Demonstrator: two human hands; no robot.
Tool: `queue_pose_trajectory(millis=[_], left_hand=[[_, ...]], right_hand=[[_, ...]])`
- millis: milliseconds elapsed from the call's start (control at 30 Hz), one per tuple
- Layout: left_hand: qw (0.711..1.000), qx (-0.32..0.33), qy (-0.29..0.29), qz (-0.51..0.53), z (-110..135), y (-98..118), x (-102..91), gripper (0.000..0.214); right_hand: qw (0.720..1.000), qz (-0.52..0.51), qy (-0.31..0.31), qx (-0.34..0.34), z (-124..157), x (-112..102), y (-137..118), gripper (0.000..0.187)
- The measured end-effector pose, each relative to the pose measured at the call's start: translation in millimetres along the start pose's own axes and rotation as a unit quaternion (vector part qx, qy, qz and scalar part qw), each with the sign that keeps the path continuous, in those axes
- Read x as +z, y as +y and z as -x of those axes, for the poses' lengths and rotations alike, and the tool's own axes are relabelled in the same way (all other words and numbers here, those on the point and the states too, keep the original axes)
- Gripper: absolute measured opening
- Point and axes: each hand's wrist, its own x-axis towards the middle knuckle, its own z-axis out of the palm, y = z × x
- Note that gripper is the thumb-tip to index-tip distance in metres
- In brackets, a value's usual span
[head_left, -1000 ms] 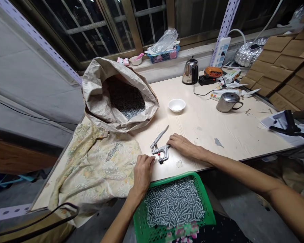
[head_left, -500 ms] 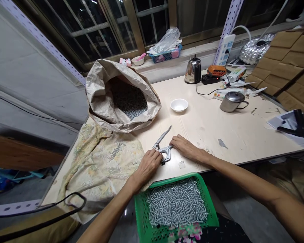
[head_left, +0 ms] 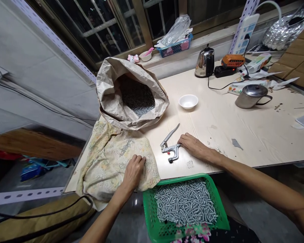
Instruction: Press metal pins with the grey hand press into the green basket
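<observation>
- Right hand (head_left: 195, 145): fingers closed around the end of one handle of the hand pliers (head_left: 171, 148); the grasp is partly hidden by the hand itself.
- Hand pliers: lying on the pale table (head_left: 212, 123), between the two hands, near the front edge; handles spread apart, with a spring near the pivot and a red part at the jaws.
- Left hand (head_left: 133, 170): resting over the patterned cloth (head_left: 101, 179), fingers bent, apart from the pliers; whether anything is held between the fingertips cannot be told.
- Patterned cloth: spread over the left part of the table and hanging past the front edge; a small cluster of metal pieces (head_left: 126, 147) lies on it, beyond the left hand.
- Green basket (head_left: 149, 211): in front of the table edge, with many threaded metal pieces (head_left: 186, 202) inside.
- Sack (head_left: 108, 76): behind the cloth, mouth open toward the person, small metal pieces visible within.
- White bowl (head_left: 188, 102): beyond the pliers, to the right of the sack.
- Lidded metal mug (head_left: 250, 97): farther right, upright.
</observation>
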Motion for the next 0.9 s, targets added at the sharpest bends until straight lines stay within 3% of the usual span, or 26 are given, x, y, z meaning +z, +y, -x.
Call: queue_pose_trajectory(millis=[133,267,333,433,533,667,900], left_hand=[[0.999,-0.015,0.016,0.044,0,-4,5.3,0.022],[0.974,-0.079,0.095,0.190,0,1,-1.4,0.021],[0.933,-0.146,0.121,0.306,-4,11,-8.4,0.021],[0.842,-0.250,0.112,0.465,-15,42,-17.0,0.026],[0.777,-0.294,0.110,0.546,-27,77,-16.8,0.031],[0.782,-0.287,0.115,0.542,-34,102,-8.8,0.029],[0.794,-0.298,0.084,0.523,-37,97,-3.7,0.031]], right_hand=[[0.999,0.037,0.008,-0.014,0,5,2,0.023],[0.993,0.106,0.029,-0.039,4,7,3,0.024],[0.988,0.135,0.039,-0.057,5,7,1,0.027],[0.982,0.162,0.051,-0.078,5,7,-3,0.031],[0.979,0.173,0.058,-0.089,5,9,-6,0.031],[0.981,0.164,0.056,-0.085,5,12,-5,0.029],[0.981,0.173,0.036,-0.076,7,11,-3,0.029]])
